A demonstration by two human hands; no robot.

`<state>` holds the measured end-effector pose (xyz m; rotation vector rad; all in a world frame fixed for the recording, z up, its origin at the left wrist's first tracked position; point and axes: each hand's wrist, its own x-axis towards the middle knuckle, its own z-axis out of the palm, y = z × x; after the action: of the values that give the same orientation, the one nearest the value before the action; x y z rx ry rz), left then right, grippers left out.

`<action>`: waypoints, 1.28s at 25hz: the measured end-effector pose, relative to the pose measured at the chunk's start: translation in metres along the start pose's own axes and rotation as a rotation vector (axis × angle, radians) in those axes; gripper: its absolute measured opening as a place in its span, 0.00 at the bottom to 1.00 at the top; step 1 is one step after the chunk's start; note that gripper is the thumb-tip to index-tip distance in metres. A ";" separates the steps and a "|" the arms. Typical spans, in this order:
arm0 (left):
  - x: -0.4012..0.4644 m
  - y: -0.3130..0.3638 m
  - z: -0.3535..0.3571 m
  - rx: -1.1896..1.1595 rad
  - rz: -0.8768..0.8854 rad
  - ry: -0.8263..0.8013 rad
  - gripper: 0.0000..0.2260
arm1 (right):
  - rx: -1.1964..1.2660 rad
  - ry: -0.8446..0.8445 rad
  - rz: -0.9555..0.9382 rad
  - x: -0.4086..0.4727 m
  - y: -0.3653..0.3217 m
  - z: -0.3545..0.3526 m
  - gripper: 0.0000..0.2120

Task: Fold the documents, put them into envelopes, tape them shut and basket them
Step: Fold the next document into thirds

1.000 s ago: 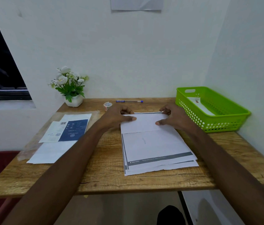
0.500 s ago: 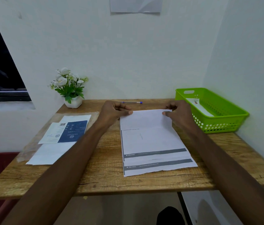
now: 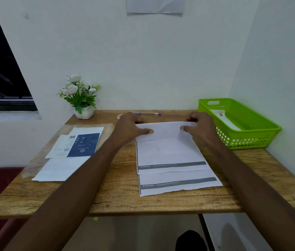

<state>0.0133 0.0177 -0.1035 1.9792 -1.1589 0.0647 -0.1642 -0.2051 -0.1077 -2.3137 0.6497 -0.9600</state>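
A white printed document (image 3: 168,153) with a grey footer bar lies on top of another sheet (image 3: 179,185) in the middle of the wooden table (image 3: 121,196). Its far end is folded toward me into a flap (image 3: 165,130). My left hand (image 3: 130,127) pinches the flap's left corner, thumb on top. My right hand (image 3: 200,126) pinches the right corner the same way. A pack of white envelopes (image 3: 65,165) with a blue label lies at the left. The green basket (image 3: 255,140) at the right holds a white envelope (image 3: 223,118).
A potted white flower (image 3: 81,98) stands at the back left. A blue pen (image 3: 147,113) lies along the back edge, and a small tape roll (image 3: 120,115) peeks out behind my left hand. Walls close the table at the back and right.
Both hands moved slightly farther away and kept hold of the folded flap. The top sheet slid back, uncovering the footer bar of the sheet beneath.
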 end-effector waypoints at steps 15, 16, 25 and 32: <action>-0.005 0.010 0.009 0.304 0.209 -0.076 0.07 | -0.250 -0.162 -0.153 -0.007 -0.001 0.012 0.10; -0.006 0.011 0.011 0.344 0.224 -0.099 0.07 | -0.251 -0.198 -0.147 -0.007 -0.002 0.011 0.12; -0.009 0.016 0.018 0.513 0.249 -0.150 0.09 | -0.287 -0.386 -0.148 -0.022 -0.023 0.004 0.14; -0.008 0.015 0.019 0.562 0.143 -0.254 0.23 | -0.354 -0.519 -0.143 -0.021 -0.022 0.009 0.22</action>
<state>-0.0090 0.0072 -0.1102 2.4387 -1.5748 0.2423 -0.1655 -0.1731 -0.1092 -2.7960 0.4634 -0.2779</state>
